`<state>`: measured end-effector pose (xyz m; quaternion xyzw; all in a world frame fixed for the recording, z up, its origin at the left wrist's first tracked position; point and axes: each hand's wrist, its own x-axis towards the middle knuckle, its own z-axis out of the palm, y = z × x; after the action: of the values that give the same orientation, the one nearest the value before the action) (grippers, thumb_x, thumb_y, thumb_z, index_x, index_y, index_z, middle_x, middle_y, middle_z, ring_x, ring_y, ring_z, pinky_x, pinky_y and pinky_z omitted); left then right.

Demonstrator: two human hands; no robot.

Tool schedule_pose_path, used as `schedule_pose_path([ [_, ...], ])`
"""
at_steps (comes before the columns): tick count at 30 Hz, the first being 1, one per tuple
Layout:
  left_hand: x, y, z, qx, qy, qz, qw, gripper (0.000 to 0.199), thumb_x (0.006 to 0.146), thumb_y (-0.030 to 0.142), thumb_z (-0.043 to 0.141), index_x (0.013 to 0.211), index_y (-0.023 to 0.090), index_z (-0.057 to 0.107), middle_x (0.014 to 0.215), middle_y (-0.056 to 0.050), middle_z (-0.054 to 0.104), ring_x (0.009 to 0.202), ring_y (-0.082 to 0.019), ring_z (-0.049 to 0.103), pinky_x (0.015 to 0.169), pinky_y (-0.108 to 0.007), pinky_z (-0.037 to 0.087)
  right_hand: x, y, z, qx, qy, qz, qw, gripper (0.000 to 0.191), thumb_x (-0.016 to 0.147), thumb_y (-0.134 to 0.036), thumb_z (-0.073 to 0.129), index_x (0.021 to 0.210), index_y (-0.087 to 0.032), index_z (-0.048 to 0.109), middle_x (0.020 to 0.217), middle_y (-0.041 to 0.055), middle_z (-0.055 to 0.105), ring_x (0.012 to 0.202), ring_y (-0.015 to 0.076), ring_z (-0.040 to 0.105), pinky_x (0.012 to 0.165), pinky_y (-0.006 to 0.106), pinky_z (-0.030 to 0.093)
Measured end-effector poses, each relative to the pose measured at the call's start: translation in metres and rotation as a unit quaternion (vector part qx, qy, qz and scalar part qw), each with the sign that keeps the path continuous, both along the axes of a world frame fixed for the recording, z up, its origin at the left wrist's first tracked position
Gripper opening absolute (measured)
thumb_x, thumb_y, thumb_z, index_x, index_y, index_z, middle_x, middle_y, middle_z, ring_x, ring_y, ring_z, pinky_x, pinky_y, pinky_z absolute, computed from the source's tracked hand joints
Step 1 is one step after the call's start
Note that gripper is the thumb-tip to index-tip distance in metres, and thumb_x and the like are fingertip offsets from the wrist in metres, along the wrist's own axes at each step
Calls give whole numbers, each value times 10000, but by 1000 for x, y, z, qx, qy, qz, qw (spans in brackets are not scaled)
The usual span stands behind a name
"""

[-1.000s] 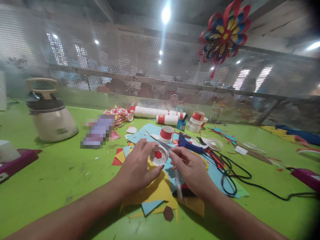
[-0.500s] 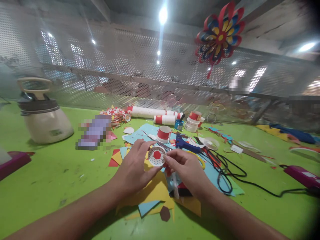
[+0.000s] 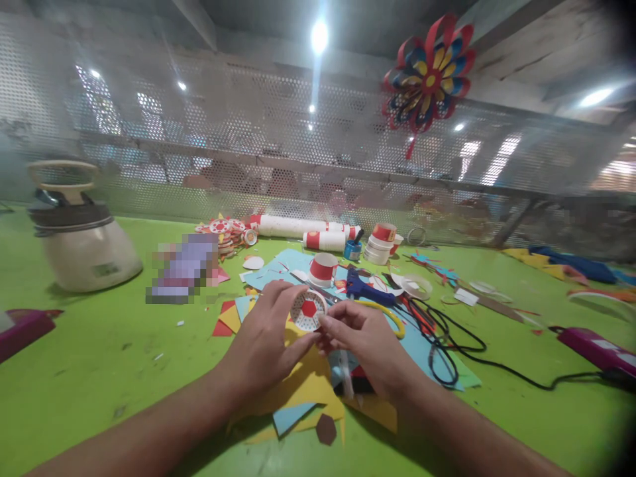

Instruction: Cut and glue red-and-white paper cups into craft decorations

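Curling round the disc (image 3: pixel 309 311), the left hand (image 3: pixel 265 334) grips it with fingers up top and thumb down low. The disc is up in the air over the yellow paper (image 3: pixel 311 371), between the two hands. It is white with a rim, small dots and a red patch in the middle. Its front is turned to the person, I think so the eyes can look right into it. The left fingers go round the side, which leaves the front free.

The right hand (image 3: pixel 365 341) is on the other side. Its fingers are bent in and its thumb is at the low edge of the disc, maybe to steady it. That spot is small and blurry, so I cannot tell if it pinches anything.

Behind the hands sits a red and white cup (image 3: pixel 323 269) with blue paper (image 3: pixel 278 265) around it. The blue glue gun (image 3: pixel 368 289) lies near, I guess to be easy to reach, and its black cord (image 3: pixel 462 344) loops off to the right over the green table (image 3: pixel 124 371)
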<state>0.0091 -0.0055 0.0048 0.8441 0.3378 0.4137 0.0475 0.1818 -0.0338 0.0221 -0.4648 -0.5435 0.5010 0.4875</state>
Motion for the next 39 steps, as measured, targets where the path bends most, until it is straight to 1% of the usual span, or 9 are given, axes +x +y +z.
schedule_pose_path([
  [8, -1, 8, -4, 1, -28, -14, 1000, 426, 818, 209, 626, 1211, 207, 461, 1133, -89, 520, 1051, -230, 530, 865, -397, 509, 0, 2, -8, 63, -47, -19, 997, 284, 733, -436, 705, 739, -159, 643, 629, 0, 655, 571, 132, 624, 564, 276, 519],
  [14, -3, 21, -8, -45, -68, -32, 996, 365, 830, 238, 596, 1179, 219, 492, 1134, -90, 553, 1015, -209, 562, 784, -355, 560, 36, 12, 23, 162, -116, -153, 968, 302, 832, -407, 610, 675, -151, 643, 623, 19, 642, 601, 138, 602, 644, 306, 508],
  [19, -3, 21, -7, -73, -62, -45, 994, 341, 841, 308, 585, 1160, 207, 523, 1095, -85, 568, 954, -206, 596, 768, -363, 576, 80, 21, 42, 204, -241, -211, 925, 274, 933, -381, 520, 840, -141, 614, 753, 5, 644, 675, 134, 629, 680, 320, 526],
  [21, -2, 19, -5, -95, -74, -52, 991, 368, 836, 347, 592, 1168, 201, 530, 1104, -87, 570, 939, -206, 613, 769, -362, 581, 90, 22, 38, 194, -334, -183, 904, 220, 933, -346, 546, 938, -139, 618, 849, 11, 654, 744, 146, 639, 708, 339, 529],
  [26, -1, 9, 6, -160, -119, -85, 976, 491, 813, 351, 620, 1257, 208, 466, 1154, -97, 598, 955, -219, 641, 780, -381, 584, 92, 17, 11, 128, -557, -2, 821, 203, 908, -296, 597, 1052, -155, 624, 1076, 56, 645, 937, 196, 632, 818, 408, 520],
  [29, -3, 5, 14, -175, -141, -126, 966, 432, 805, 281, 619, 1212, 199, 498, 1180, -104, 588, 1007, -217, 627, 851, -397, 556, 85, 16, 4, 108, -628, 43, 769, 282, 918, -295, 580, 1175, -181, 576, 1181, 76, 602, 1008, 221, 609, 854, 439, 507],
  [31, -6, 4, 19, -203, -172, -167, 949, 394, 796, 257, 624, 1172, 192, 524, 1184, -112, 585, 1045, -222, 613, 879, -401, 540, 81, 19, 6, 92, -655, 60, 747, 333, 922, -299, 574, 1236, -196, 538, 1203, 81, 588, 1004, 223, 610, 843, 437, 515],
  [36, -13, 3, 33, -319, -270, -258, 871, 426, 768, 254, 675, 1163, 211, 520, 1098, -106, 658, 1036, -235, 632, 885, -427, 529, 79, 34, 11, 38, -678, 93, 729, 358, 920, -298, 580, 1255, -187, 519, 1189, 82, 593, 964, 214, 629, 789, 409, 544],
  [39, -16, 2, 39, -337, -293, -278, 851, 437, 741, 263, 708, 1138, 229, 527, 1037, -99, 679, 978, -235, 655, 866, -436, 531, 82, 42, 10, 27, -673, 99, 733, 354, 920, -296, 581, 1251, -185, 524, 1196, 82, 593, 976, 217, 628, 803, 417, 540],
])
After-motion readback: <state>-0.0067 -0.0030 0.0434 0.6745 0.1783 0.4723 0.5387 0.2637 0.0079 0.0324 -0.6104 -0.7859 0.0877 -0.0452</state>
